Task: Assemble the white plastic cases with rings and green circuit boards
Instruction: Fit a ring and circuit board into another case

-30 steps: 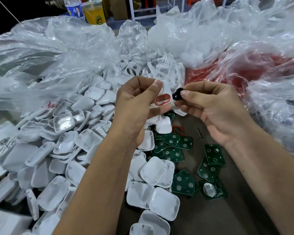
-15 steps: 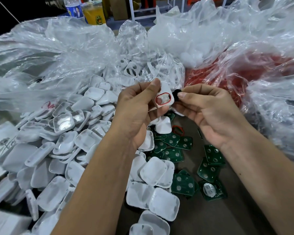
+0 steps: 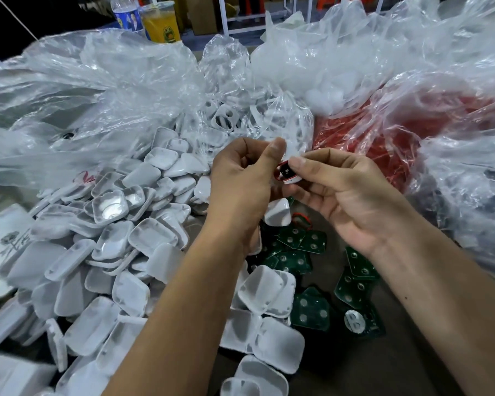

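Above a surface [image 3: 406, 364] heaped with parts, both hands, left hand [image 3: 242, 178] and right hand [image 3: 346, 195], pinch one white plastic case [image 3: 290, 174] between them, its small black insert likely to slip and vanish among green circuit boards [image 3: 312, 310] below.

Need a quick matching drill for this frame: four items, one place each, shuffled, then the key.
Items:
1. white cases
2. green boards
3. red bag
4. orange drink

Places:
A. far edge, behind the clear bags
B. heaped under the left arm
C. beyond the right hand
D. on the table between the forearms

Pairs: 1-B, 2-D, 3-C, 4-A
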A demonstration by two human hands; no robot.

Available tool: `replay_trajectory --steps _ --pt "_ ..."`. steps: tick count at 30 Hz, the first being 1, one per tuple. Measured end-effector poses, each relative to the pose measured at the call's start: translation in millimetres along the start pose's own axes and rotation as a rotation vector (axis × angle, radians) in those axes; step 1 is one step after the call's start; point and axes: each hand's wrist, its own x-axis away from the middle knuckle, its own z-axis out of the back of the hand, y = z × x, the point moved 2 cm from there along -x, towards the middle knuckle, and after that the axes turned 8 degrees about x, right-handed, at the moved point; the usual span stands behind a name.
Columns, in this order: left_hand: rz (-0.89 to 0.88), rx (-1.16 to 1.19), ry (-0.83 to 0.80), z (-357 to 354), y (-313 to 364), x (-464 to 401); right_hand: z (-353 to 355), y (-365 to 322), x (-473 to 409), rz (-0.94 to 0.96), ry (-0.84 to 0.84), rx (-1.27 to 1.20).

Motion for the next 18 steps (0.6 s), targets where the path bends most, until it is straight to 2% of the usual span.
replay_trajectory --steps 7,11,18 --pt "-0.115 -0.065 0.039 -3.2 -5.0 -0.6 -0.5 6.9 -1.8 0.033 0.186 0.150" --pt "-0.141 -0.153 0.007 2.7 -4.0 -4.3 4.4 6.1 -3.7 0.098 0.279 0.210" --pt "-0.159 -0.191 -0.039 10.6 -0.3 -7.7 7.4 5.1 -6.4 0.111 0.271 0.316"
